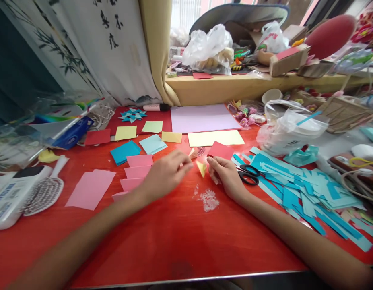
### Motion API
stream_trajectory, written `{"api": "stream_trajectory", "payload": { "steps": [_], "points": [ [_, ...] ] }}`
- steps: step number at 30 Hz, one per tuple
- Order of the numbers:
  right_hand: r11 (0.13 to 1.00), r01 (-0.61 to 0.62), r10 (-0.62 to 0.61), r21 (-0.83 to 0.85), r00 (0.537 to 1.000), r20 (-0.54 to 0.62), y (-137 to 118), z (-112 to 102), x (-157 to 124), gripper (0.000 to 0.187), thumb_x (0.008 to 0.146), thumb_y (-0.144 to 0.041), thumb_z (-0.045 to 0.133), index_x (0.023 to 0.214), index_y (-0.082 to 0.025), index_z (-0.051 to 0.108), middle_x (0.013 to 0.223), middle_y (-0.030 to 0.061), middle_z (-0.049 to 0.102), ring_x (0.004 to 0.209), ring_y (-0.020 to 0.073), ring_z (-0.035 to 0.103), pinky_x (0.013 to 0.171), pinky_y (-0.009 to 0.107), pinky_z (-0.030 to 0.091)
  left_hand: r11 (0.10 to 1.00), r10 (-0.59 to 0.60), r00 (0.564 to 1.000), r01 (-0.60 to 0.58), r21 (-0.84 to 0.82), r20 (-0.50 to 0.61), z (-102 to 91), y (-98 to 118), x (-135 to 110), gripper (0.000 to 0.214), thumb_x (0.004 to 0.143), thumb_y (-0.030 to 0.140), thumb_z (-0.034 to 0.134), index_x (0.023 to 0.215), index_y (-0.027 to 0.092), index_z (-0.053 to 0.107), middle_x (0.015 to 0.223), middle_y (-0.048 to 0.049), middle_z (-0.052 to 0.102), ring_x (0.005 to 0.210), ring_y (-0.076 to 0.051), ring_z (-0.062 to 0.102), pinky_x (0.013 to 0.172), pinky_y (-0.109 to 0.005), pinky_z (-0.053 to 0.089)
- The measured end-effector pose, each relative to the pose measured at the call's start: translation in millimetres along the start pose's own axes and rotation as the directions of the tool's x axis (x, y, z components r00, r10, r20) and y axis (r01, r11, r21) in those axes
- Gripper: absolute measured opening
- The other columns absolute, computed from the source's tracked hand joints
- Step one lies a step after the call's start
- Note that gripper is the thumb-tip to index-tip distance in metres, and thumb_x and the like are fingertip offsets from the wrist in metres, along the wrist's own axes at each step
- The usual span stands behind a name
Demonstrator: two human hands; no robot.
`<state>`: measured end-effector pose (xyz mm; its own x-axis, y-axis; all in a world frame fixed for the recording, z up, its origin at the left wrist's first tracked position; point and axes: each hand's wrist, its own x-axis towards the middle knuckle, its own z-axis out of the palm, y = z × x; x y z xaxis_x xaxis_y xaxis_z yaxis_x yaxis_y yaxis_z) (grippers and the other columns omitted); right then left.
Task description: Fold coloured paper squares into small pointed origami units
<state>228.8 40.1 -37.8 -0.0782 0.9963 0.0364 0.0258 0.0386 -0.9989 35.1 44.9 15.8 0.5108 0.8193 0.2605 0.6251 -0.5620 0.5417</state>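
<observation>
Fingers of the left hand (172,171) and right hand (227,173) curl inward (I cannot tell what either grips), flanking the folded yellow paper (201,168), presumably for two-handed access.

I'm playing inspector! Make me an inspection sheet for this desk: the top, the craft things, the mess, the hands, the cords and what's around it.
Surface: red table, shiny, with whitish bits lying near the hands.
Craft things: small yellow folded paper between the hands; pink sheets at left; black-handled scissors beside the right hand.
Clutter: blue paper strips heaped at right; hairbrush at left.
Hands: left hand and right hand both have bent fingers; their grip is unclear.
Cords: thin yellow cord, right edge.
Surroundings: curtain behind; plastic bag on the windowsill.
</observation>
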Motion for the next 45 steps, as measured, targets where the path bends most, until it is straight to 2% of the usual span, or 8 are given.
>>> {"api": "stream_trajectory", "payload": {
  "steps": [3, 9, 15, 18, 22, 26, 37, 45],
  "points": [
    [1.000, 0.004, -0.004, 0.025, 1.000, 0.010, 0.0, 0.7, -1.0, 0.053, 0.086, -0.055, 0.040, 0.049, -0.017, 0.041, 0.041, -0.0036, 0.038, 0.035, 0.0063, 0.032, 0.039, 0.024, 0.021, 0.950, -0.018, 0.995, 0.049, 0.309, -0.102, -20.2, -26.6, 34.1, 0.016, 0.087, 0.022, 0.042, 0.096, 0.017, 0.053, 0.099, -0.0079, 0.058, 0.088, -0.019, 0.052, 0.073, -0.030, 0.039],
    [0.999, -0.034, 0.035, -0.014, 0.998, 0.061, -0.2, 1.5, 0.4, 0.054, 0.085, -0.057, 0.039, 0.050, -0.017, 0.044, 0.043, -0.0030, 0.041, 0.037, 0.0069, 0.034, 0.040, 0.023, 0.023, 0.794, 0.063, 0.995, -0.093, 0.600, 0.071, -17.4, -85.8, 91.6, 0.027, 0.076, 0.011, 0.049, 0.102, 0.008, 0.055, 0.106, -0.0170, 0.057, 0.104, -0.028, 0.046, 0.084, -0.036, 0.036],
    [0.997, 0.009, 0.011, -0.080, 0.970, 0.243, -2.3, 4.8, -1.7, 0.032, 0.086, -0.045, 0.047, 0.087, -0.016, 0.060, 0.074, 0.0034, 0.062, 0.062, 0.0111, 0.054, 0.051, 0.022, 0.040, 0.786, 0.124, 0.991, -0.128, 0.605, 0.049, -23.7, -64.8, 90.3, 0.020, 0.083, 0.011, 0.038, 0.080, 0.011, 0.058, 0.093, -0.0157, 0.059, 0.096, -0.027, 0.049, 0.081, -0.038, 0.035],
    [0.997, 0.005, -0.021, 0.076, 0.977, 0.212, -3.3, 8.7, -5.8, 0.036, 0.085, -0.041, 0.050, 0.114, -0.020, 0.050, 0.090, 0.0042, 0.060, 0.064, 0.0114, 0.057, 0.043, 0.020, 0.041, 0.957, 0.052, 0.984, 0.000, 0.291, -0.169, -23.7, -31.2, 61.5, 0.021, 0.089, 0.026, 0.038, 0.084, 0.016, 0.055, 0.087, -0.0077, 0.059, 0.086, -0.021, 0.052, 0.075, -0.033, 0.038],
    [0.983, -0.079, 0.027, 0.167, 0.955, 0.295, -4.1, 15.1, -12.9, 0.048, 0.085, -0.042, 0.050, 0.126, -0.023, 0.037, 0.079, 0.0010, 0.060, 0.053, 0.0112, 0.058, 0.039, 0.020, 0.042, 0.955, -0.177, 0.984, 0.169, -0.243, -0.015, -0.9, 1.9, 13.4, 0.027, 0.091, 0.037, 0.035, 0.084, 0.019, 0.054, 0.084, -0.0020, 0.056, 0.079, -0.015, 0.053, 0.069, -0.028, 0.041],
    [0.999, -0.036, 0.036, -0.007, 0.957, 0.288, -3.3, 18.8, -19.3, 0.037, 0.087, -0.043, 0.047, 0.117, -0.021, 0.047, 0.048, -0.0062, 0.050, 0.038, 0.0101, 0.049, 0.039, 0.021, 0.039, 0.931, -0.245, 0.969, 0.240, -0.274, 0.015, 28.4, 10.1, -14.4, 0.032, 0.093, 0.038, 0.029, 0.088, 0.018, 0.053, 0.098, -0.0046, 0.050, 0.094, -0.017, 0.051, 0.087, -0.033, 0.040],
    [0.997, -0.076, 0.074, -0.003, 0.960, 0.270, 0.9, 20.8, -25.9, 0.048, 0.091, -0.047, 0.033, 0.134, -0.027, 0.035, 0.060, -0.0029, 0.051, 0.045, 0.0118, 0.053, 0.040, 0.023, 0.041, 0.937, -0.156, 0.987, 0.163, -0.310, 0.046, 47.9, 2.8, -26.0, 0.042, 0.091, 0.046, 0.033, 0.125, 0.023, 0.039, 0.120, -0.0076, 0.044, 0.114, -0.021, 0.043, 0.099, -0.039, 0.037],
    [0.949, 0.210, -0.196, -0.237, 0.977, 0.079, -2.0, 20.2, -28.0, 0.048, 0.084, -0.016, 0.047, 0.130, -0.027, 0.040, 0.066, -0.0052, 0.036, 0.054, 0.0081, 0.037, 0.051, 0.022, 0.034, 0.869, -0.226, 0.973, 0.219, -0.445, 0.038, 45.0, 3.3, -23.1, 0.044, 0.090, 0.045, 0.037, 0.127, 0.023, 0.042, 0.125, -0.0077, 0.048, 0.115, -0.022, 0.045, 0.099, -0.038, 0.038]
  ]
}}
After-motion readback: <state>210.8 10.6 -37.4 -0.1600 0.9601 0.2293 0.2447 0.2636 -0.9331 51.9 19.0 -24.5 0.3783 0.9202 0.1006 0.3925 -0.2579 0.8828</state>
